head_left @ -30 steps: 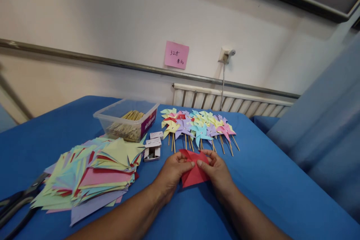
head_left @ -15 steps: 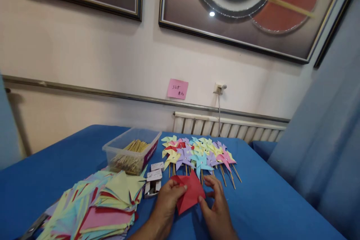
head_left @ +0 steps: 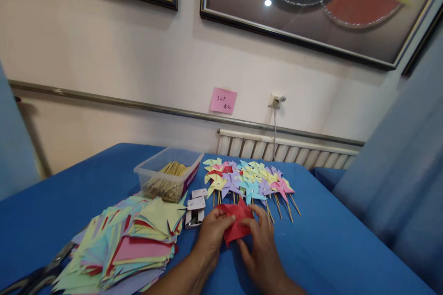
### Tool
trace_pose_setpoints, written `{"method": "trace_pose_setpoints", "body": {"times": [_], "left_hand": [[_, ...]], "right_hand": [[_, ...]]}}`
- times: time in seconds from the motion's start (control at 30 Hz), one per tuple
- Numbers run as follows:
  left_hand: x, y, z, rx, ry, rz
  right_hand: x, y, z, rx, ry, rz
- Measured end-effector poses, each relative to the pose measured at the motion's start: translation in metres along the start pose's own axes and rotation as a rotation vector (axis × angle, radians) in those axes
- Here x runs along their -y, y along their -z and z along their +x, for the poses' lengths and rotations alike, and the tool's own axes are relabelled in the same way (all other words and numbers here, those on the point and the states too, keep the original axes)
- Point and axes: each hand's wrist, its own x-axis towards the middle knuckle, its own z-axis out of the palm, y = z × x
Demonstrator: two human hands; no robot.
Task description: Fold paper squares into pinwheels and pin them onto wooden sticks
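A red paper piece (head_left: 238, 227) with pointed corners is held between both hands above the blue table, part of it folded inward. My left hand (head_left: 212, 233) pinches its left side, with the thumb resting on top near the middle. My right hand (head_left: 259, 239) is at the right side, its fingers over the upper right part and its thumb below the lower edge. Just beyond the paper lie finished pinwheels (head_left: 252, 189) on thin sticks. Small white boxes (head_left: 195, 209) stand left of my left hand, the nearest one open with shiny small parts inside.
Stacked cut paper sheets (head_left: 141, 249) in several colours cover the left front, beside black-handled scissors (head_left: 51, 272). Behind them a clear plastic box (head_left: 145, 173) holds many thin sticks (head_left: 169, 175). A radiator (head_left: 287, 150) and pipe (head_left: 166, 109) run along the wall.
The red paper has gone from mostly flat to partly folded inward. My right-hand fingers have moved left onto it. The view has tilted slightly downward.
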Motion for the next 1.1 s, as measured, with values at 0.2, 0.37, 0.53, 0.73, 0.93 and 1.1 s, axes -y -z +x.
{"method": "trace_pose_setpoints", "body": {"times": [0.2,0.37,0.53,0.73,0.93,1.1], "left_hand": [[-0.002,-0.005,-0.005,0.04,0.013,0.006],[-0.007,-0.01,-0.009,0.025,-0.001,-0.004],[-0.005,-0.013,-0.009,0.054,0.016,0.035],[-0.002,-0.016,-0.01,0.034,0.004,0.045],[0.001,-0.016,-0.008,0.023,-0.021,0.049],[0.0,-0.015,-0.009,0.015,-0.026,0.048]], "right_hand": [[-0.002,0.008,0.004,-0.011,0.057,0.027],[-0.005,0.011,0.006,-0.022,0.022,0.118],[-0.013,0.01,0.007,-0.026,-0.183,0.244],[-0.014,0.013,0.01,-0.02,-0.287,0.32],[-0.012,0.014,0.009,0.011,-0.266,0.382],[-0.01,0.014,0.007,0.047,-0.205,0.371]]}}
